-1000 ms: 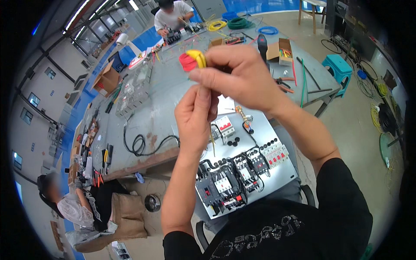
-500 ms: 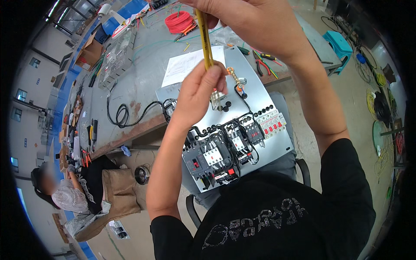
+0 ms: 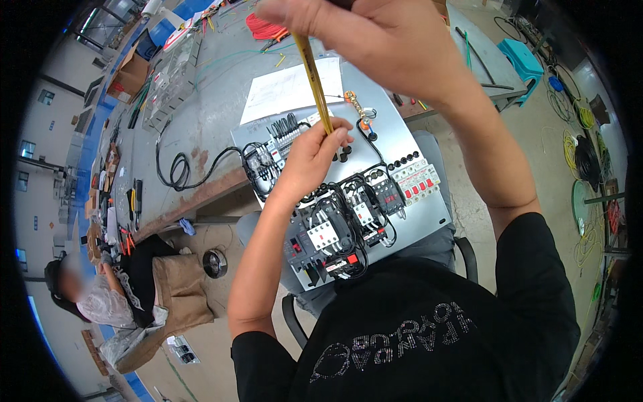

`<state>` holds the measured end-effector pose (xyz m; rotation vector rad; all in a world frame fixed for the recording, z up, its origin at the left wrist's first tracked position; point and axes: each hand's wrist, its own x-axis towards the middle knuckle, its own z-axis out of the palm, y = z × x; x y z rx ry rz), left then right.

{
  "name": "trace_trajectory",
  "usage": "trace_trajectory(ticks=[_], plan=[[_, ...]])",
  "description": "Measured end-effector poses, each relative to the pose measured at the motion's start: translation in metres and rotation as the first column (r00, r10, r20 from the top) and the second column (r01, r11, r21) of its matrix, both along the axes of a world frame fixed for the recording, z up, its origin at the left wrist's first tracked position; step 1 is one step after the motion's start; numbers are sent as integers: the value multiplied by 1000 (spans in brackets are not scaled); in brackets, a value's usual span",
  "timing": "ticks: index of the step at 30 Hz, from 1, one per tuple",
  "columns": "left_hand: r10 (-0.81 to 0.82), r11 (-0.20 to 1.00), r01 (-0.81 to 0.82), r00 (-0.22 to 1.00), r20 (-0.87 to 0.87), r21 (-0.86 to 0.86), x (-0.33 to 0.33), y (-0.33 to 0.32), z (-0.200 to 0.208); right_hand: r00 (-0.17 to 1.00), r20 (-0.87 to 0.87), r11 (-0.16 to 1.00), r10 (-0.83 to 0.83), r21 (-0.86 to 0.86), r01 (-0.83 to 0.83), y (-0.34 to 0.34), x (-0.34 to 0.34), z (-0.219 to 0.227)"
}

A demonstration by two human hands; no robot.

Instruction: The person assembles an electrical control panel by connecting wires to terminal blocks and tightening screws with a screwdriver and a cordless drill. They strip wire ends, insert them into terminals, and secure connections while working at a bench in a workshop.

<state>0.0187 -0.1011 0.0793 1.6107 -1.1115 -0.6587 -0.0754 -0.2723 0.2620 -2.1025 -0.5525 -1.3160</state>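
A long narrow yellow strip with dark marks point(image 3: 311, 75) runs steeply between my two hands, above a metal mounting plate point(image 3: 408, 228). My left hand point(image 3: 309, 159) pinches its lower end over the plate. My right hand point(image 3: 395, 50) is closed at the upper end, its thumb across the strip and its other fingers partly out of view. The plate rests over my lap and against the bench. It carries black-and-white contactors point(image 3: 324, 236), a row of breakers with red levers point(image 3: 418, 185), black wiring, a terminal row point(image 3: 281, 149) and a brass bar on orange supports point(image 3: 353, 102).
Printed paper point(image 3: 278, 94) lies at the plate's far edge on the grey workbench point(image 3: 214, 114). A black cable point(image 3: 181, 173) trails left, and a red wire coil point(image 3: 264, 27) sits farther back. Another person sits at far left. A teal stool point(image 3: 522, 63) stands at right.
My left hand has come slightly lower, still on the strip. My right hand has shifted a little left. The plate appears farther left in view, and its terminal row now shows beside my left hand.
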Motion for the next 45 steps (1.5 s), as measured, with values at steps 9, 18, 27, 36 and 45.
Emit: trace_trajectory(ticks=[9,18,27,36,45], plan=[[-32,980,-2,985,170,198,16,6,-19,995,-51,995,90,-49,-92,9,-1,-13],[0,981,-31,987,161,194,22,0,-39,981,-133,989,138,-27,-143,7,8,-30],[52,991,-74,980,190,111,19,2,-51,996,-71,996,-45,-79,39,13,11,-43],[58,983,-95,973,225,159,11,1,-47,984,-164,992,75,-89,-90,1,1,-39],[81,985,-110,976,201,136,9,-1,-47,973,-173,986,151,-45,-161,2,3,-35]])
